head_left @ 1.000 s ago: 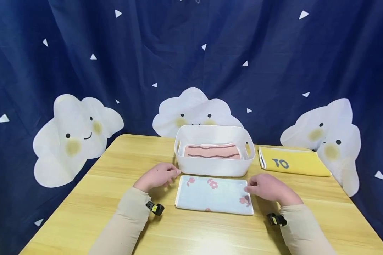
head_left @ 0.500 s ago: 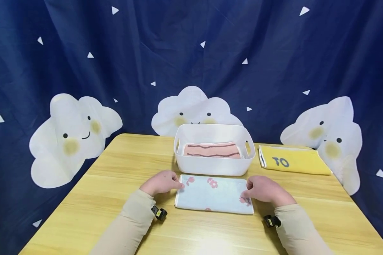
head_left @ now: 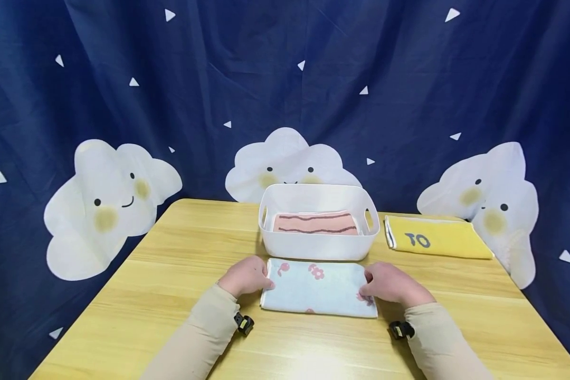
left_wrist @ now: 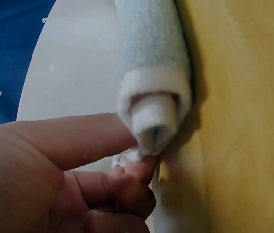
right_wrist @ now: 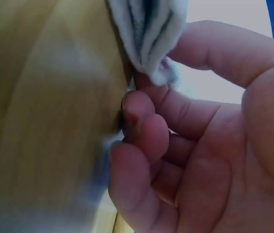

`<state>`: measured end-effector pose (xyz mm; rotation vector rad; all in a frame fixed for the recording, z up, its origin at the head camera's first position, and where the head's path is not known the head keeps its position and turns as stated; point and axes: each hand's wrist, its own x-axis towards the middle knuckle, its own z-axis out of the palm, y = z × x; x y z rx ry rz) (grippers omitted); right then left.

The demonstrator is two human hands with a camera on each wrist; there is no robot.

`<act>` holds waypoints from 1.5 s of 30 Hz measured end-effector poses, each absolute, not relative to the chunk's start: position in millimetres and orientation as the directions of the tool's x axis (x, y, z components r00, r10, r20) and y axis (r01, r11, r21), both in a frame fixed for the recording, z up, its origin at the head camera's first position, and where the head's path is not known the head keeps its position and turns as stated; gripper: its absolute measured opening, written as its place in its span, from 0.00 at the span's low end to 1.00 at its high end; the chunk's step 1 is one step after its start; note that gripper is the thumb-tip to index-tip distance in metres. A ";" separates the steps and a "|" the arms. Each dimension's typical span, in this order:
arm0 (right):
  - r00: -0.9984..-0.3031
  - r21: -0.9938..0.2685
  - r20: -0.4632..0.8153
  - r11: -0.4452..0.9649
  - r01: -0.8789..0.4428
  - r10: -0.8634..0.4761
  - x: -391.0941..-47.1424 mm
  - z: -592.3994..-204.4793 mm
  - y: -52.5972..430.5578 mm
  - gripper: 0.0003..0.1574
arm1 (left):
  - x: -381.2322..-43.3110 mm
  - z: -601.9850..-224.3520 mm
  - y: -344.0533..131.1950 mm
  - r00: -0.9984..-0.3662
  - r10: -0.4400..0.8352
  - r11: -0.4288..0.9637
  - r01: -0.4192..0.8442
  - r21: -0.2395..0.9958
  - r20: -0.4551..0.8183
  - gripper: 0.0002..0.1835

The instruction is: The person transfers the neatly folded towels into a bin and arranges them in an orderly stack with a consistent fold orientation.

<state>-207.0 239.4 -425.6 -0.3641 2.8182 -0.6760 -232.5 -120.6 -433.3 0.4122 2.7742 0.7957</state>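
Note:
A folded light-blue towel (head_left: 320, 291) with pink flowers lies flat on the table, in front of the white basket. My left hand (head_left: 245, 276) pinches its left end; in the left wrist view the thumb is on one face of the folded towel (left_wrist: 151, 48) and the fingers are under the other. At the opposite end, my right hand (head_left: 395, 284) pinches the right edge. The right wrist view shows the stacked layers (right_wrist: 151, 34) between thumb and index finger, the other fingers curled below.
The white basket (head_left: 313, 248), with handle holes, stands just behind the blue towel. Inside it lies a pink towel (head_left: 315, 224) with dark wavy stripes. A folded yellow towel (head_left: 448, 240) lies to the right on the wooden table (head_left: 195, 237). A dark blue curtain (head_left: 285, 63) hangs behind.
Both hands have come in to the blue towel's ends and closed on them. The left hand moved right and nearer; the right shifted slightly left. The towel has stayed in place.

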 end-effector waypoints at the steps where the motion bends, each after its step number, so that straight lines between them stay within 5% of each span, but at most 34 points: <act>1: -0.944 -0.475 -0.153 0.859 -0.190 -0.293 -206.8 -425.7 239.7 0.15 | -231.9 -433.2 -120.1 -0.934 0.328 0.819 0.207 0.536 -0.140 0.24; 24: -0.902 -0.694 -0.184 0.701 -0.163 -0.391 -206.8 -417.7 257.0 0.15 | -237.9 -425.1 -132.5 -0.870 0.459 0.734 0.257 0.628 -0.181 0.21; 45: -0.927 -0.712 -0.048 0.664 -0.229 -0.371 -200.2 -382.7 256.3 0.12 | -231.8 -379.3 -155.6 -0.863 0.496 0.645 0.290 0.707 -0.098 0.21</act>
